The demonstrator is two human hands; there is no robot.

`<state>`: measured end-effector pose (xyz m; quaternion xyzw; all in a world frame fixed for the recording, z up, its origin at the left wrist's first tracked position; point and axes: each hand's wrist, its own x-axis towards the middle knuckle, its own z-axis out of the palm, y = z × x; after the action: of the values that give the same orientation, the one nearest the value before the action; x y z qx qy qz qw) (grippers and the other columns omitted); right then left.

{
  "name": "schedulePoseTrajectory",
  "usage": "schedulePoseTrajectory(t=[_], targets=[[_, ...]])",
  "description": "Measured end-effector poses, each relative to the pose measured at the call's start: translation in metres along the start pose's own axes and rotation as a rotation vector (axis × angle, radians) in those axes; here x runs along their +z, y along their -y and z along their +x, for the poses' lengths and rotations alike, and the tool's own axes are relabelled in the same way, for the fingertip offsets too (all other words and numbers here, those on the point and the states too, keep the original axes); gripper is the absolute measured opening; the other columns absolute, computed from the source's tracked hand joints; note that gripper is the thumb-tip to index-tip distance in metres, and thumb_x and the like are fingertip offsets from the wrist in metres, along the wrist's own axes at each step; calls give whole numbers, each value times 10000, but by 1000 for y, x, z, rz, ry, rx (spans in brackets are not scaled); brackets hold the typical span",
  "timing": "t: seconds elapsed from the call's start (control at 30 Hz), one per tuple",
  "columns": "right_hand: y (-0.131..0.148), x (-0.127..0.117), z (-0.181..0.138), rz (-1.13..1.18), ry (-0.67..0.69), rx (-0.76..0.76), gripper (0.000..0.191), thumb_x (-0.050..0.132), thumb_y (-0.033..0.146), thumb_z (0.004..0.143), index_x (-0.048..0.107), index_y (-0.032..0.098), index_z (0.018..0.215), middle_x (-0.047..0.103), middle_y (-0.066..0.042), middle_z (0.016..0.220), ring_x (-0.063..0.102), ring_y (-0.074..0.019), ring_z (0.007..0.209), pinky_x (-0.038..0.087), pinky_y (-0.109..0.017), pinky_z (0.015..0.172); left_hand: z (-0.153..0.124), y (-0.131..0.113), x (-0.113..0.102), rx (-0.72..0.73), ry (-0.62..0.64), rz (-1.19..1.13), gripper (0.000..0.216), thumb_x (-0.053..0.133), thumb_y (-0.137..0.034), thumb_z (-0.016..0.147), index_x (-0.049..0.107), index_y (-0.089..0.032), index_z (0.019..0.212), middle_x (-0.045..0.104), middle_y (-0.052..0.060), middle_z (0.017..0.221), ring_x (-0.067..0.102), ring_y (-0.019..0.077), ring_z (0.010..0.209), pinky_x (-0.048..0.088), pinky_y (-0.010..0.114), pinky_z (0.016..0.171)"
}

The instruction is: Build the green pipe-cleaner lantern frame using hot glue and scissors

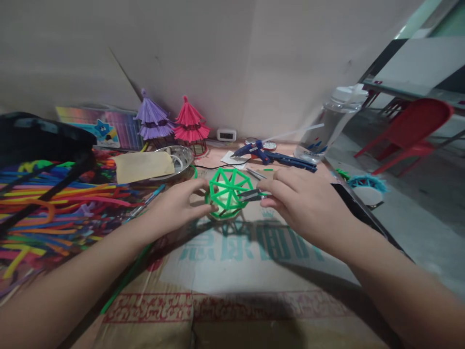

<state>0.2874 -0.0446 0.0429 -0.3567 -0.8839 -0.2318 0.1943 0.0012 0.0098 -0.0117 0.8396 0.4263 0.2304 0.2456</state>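
Left hand (pixel 179 204) pinches the green frame (pixel 231 187), maybe to steady it; right hand (pixel 301 198) squeezes a dark tool (pixel 250 195) between its fingers

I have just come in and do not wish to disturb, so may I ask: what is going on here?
Someone is working on a green spoked frame. The left hand holds it by its left side; the right hand holds a dark-tipped tool at its right side, touching or very close. Behind, a blue glue gun lies unheld, and a purple tiered-roof model and a pink tiered-roof model stand upright.
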Motion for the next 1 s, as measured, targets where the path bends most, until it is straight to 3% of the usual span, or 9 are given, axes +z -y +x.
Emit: schedulePoseTrajectory(t=[0.33, 0.6, 0.77, 1.0], targets=[[12, -10, -1, -152, 42, -25, 302, 483, 305, 1032, 692, 96, 1095, 616, -92, 838, 564, -245, 803, 383, -364, 680, -4, -18, -7, 76, -142, 185, 325, 618, -427, 889, 637, -206, 1127, 718, 80, 1079, 674, 287, 990, 529, 407, 856], [13, -7, -1, -134, 53, -4, 298, 498, 312, 1025, 692, 97, 1096, 630, -97, 846, 561, -251, 807, 405, -376, 693, -11, -14, -6, 107, -144, 241, 341, 613, -407, 917, 597, -221, 1203, 700, 98, 1153, 663, 305, 1087, 530, 453, 946], [11, -8, -1, -98, 48, -33, 202, 537, 234, 1003, 703, 120, 1015, 642, -89, 842, 560, -238, 804, 391, -358, 700, -10, -16, -5, 114, -120, 232, 349, 602, -410, 929, 591, -210, 1215, 695, 98, 1159, 661, 297, 1089, 532, 447, 945], [8, -12, -1, -110, 6, -68, 195, 549, 241, 1003, 705, 136, 1054, 669, -86, 871, 558, -234, 838, 359, -349, 701, -8, -15, -4, 89, -102, 214, 362, 612, -413, 927, 586, -209, 1226, 693, 89, 1159, 659, 277, 1066, 526, 415, 934]])
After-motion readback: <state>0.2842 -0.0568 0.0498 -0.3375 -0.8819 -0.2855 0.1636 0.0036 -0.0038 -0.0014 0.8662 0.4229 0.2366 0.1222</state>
